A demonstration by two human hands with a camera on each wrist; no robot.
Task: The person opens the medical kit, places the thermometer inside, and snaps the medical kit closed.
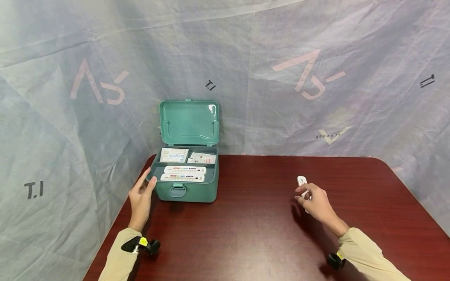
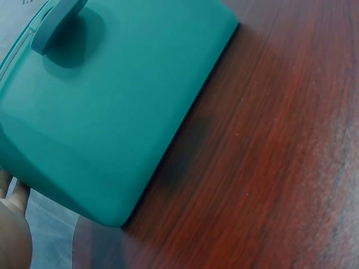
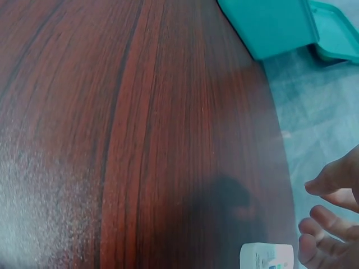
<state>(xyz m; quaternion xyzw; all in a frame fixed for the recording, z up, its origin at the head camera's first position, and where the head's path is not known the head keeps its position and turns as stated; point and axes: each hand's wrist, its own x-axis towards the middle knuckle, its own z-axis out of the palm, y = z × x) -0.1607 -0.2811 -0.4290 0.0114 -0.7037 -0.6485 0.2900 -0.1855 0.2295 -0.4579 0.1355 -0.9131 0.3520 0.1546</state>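
A green first-aid box (image 1: 186, 195) stands with its lid (image 1: 190, 119) raised at the back left of the table. My left hand (image 1: 140, 199) is at its left side, fingers extended and touching the rim near the front corner. Two white thermometer cases (image 1: 184, 170) with printed scales lie in the front compartment. Over on the right, my right hand (image 1: 318, 203) hovers above a slim white case (image 1: 301, 180) on the table, partly hiding it. In the right wrist view, the thumb and fingers are apart, beside the end of that white case (image 3: 266, 256).
A white packet marked "Surgical" (image 1: 174, 155) and a smaller white packet (image 1: 201, 158) occupy the box's rear compartments. The dark red wooden table (image 1: 253, 218) has a rounded back right corner. Grey printed cloth (image 1: 246, 78) hangs behind it.
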